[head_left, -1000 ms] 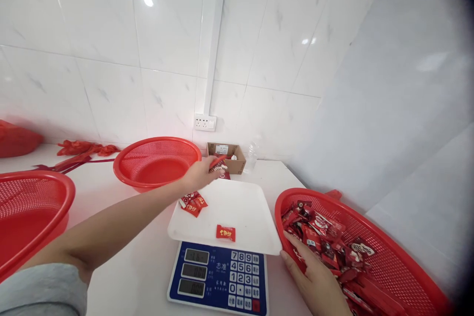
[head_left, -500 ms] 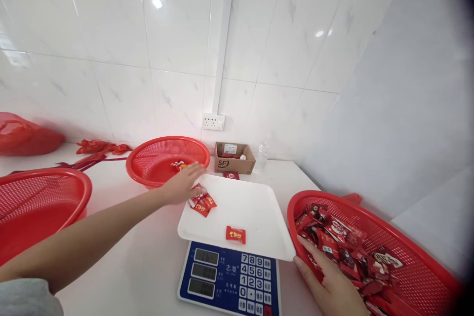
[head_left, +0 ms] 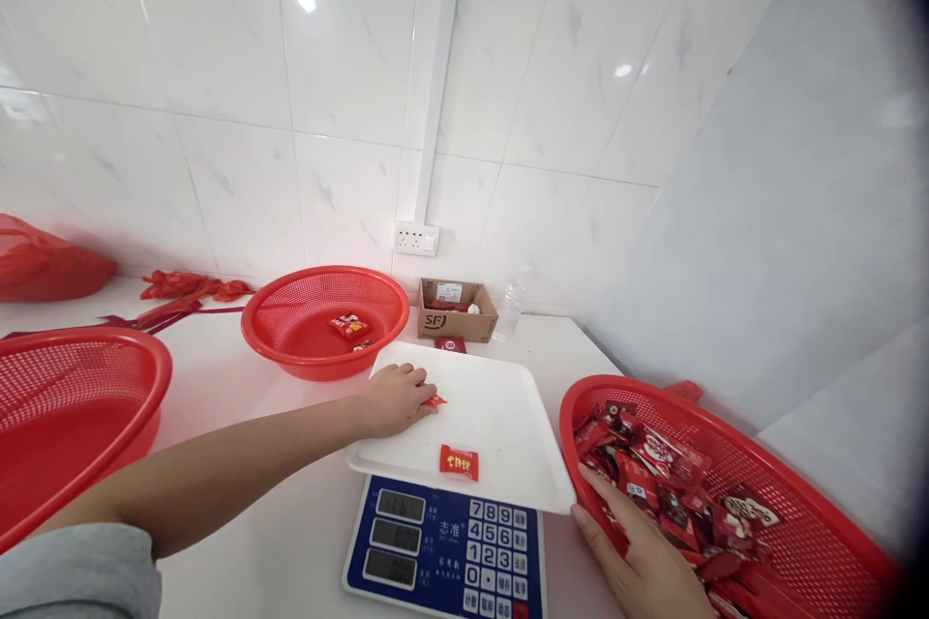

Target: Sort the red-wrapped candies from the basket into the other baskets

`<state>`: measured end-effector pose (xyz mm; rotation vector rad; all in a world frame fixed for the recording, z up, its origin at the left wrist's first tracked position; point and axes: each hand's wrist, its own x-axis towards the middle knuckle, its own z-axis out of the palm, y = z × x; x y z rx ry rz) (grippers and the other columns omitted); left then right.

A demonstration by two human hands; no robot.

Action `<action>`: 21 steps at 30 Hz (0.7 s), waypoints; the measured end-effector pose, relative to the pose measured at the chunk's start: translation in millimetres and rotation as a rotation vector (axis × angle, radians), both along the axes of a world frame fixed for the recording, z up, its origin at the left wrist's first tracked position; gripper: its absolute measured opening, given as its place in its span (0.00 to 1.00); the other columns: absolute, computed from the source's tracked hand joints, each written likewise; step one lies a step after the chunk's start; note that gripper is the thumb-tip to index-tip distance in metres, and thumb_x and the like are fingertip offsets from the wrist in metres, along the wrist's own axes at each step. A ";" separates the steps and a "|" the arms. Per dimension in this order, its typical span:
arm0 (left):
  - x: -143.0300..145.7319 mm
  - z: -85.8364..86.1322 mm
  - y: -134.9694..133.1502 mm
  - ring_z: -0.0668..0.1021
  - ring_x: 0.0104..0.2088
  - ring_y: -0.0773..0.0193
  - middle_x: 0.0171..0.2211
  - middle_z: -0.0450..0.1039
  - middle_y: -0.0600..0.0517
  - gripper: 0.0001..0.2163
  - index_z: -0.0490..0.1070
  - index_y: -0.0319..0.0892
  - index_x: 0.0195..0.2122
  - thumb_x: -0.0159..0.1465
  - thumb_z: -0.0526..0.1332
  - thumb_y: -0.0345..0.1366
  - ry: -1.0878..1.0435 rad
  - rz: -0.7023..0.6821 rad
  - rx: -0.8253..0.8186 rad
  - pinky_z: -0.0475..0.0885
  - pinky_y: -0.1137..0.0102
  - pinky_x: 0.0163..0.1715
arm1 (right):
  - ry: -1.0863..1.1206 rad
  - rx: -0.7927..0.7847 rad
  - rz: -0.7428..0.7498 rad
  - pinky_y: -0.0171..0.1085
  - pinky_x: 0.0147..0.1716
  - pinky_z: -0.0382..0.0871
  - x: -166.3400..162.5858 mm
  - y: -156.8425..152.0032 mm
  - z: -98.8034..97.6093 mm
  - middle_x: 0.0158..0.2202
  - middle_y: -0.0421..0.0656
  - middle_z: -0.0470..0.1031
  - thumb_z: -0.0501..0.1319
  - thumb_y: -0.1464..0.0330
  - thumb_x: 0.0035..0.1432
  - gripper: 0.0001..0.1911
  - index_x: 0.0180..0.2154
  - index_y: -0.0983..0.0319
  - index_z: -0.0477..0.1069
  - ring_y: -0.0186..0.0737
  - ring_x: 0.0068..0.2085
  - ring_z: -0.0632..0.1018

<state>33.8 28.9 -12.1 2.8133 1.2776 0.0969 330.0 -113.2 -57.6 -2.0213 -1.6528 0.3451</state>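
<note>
My left hand (head_left: pixel 398 400) is closed over candy packets on the white scale tray (head_left: pixel 500 397); a red wrapper tip (head_left: pixel 435 400) sticks out past the fingertips, and the rest is hidden under the palm. One red wrapped candy (head_left: pixel 459 462) with yellow lettering lies alone near the tray's front edge. Below the tray is the scale's blue panel (head_left: pixel 442 542) with keys and displays. On the right, my right hand (head_left: pixel 643 551) grips the near rim of a red basket (head_left: pixel 820 445), thumb outside and fingers over the edge. Red and brown snack packets (head_left: pixel 668 484) fill much of that basket.
Behind the tray's left corner stands a red basket (head_left: pixel 290 348) with a few packets (head_left: pixel 349 325) inside. Another red basket (head_left: pixel 79 406) is at far left. A small cardboard box (head_left: pixel 464 324) and a clear plastic bottle (head_left: pixel 512 300) stand by the wall. Red bags (head_left: pixel 50 261) lie back left.
My left hand has moved right and down from the tray's left edge and closed over the packets there, which are now mostly covered. My right hand stays on the basket rim.
</note>
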 end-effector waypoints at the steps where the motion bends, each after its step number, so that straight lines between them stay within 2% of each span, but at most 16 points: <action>1: 2.3 0.2 1.5 0.73 0.46 0.53 0.44 0.73 0.46 0.15 0.71 0.44 0.45 0.67 0.48 0.43 -0.008 0.018 0.007 0.66 0.62 0.45 | -0.005 -0.019 0.011 0.48 0.57 0.61 1.9 0.5 0.2 0.59 0.47 0.66 0.49 0.52 0.58 0.31 0.56 0.61 0.65 0.49 0.60 0.66; 8: -1.3 8.2 20.6 0.77 0.40 0.55 0.42 0.75 0.45 0.16 0.68 0.41 0.43 0.69 0.43 0.41 -0.134 0.252 0.080 0.69 0.66 0.34 | -0.035 -0.028 0.036 0.46 0.57 0.62 7.1 2.5 -0.1 0.59 0.46 0.66 0.49 0.53 0.58 0.30 0.56 0.62 0.65 0.48 0.60 0.66; 15: -51.4 39.3 44.2 0.77 0.42 0.53 0.45 0.74 0.45 0.16 0.62 0.44 0.49 0.68 0.39 0.40 -0.227 0.430 0.114 0.69 0.65 0.34 | -0.069 -0.038 0.024 0.45 0.56 0.63 5.0 2.6 -1.2 0.59 0.45 0.66 0.49 0.52 0.58 0.30 0.56 0.60 0.65 0.48 0.59 0.67; 19: -75.8 45.1 49.6 0.76 0.43 0.51 0.44 0.74 0.43 0.18 0.65 0.41 0.48 0.66 0.44 0.45 -0.219 0.422 0.046 0.70 0.63 0.35 | -0.083 -0.025 0.017 0.46 0.55 0.64 3.4 2.3 0.1 0.59 0.45 0.66 0.48 0.53 0.58 0.30 0.56 0.60 0.65 0.48 0.59 0.68; 21: -75.7 40.6 44.2 0.72 0.50 0.48 0.49 0.71 0.42 0.21 0.64 0.40 0.51 0.65 0.46 0.49 -0.208 0.366 0.033 0.69 0.60 0.42 | -0.081 -0.019 0.016 0.47 0.56 0.64 2.0 2.5 1.9 0.59 0.46 0.66 0.48 0.52 0.57 0.30 0.55 0.61 0.66 0.49 0.59 0.68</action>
